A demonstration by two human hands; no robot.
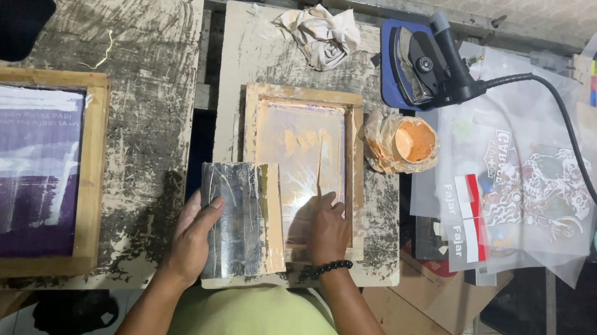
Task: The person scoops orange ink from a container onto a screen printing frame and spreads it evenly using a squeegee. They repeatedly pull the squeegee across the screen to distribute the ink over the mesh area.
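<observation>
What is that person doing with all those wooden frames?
A person in a green shirt leans over a paint-smeared table. Their left hand holds a flat, ink-covered board at its edge. Their right hand presses on the mesh of a small wooden screen frame. A cup of orange ink sits beside it, and a bigger purple frame lies at the left.

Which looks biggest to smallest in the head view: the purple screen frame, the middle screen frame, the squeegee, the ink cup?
1. Purple screen frame, partly cut off at the left edge.
2. Middle screen frame.
3. Squeegee, held by the left hand; it may sit nearer the camera, so this is less sure.
4. Ink cup.
</observation>
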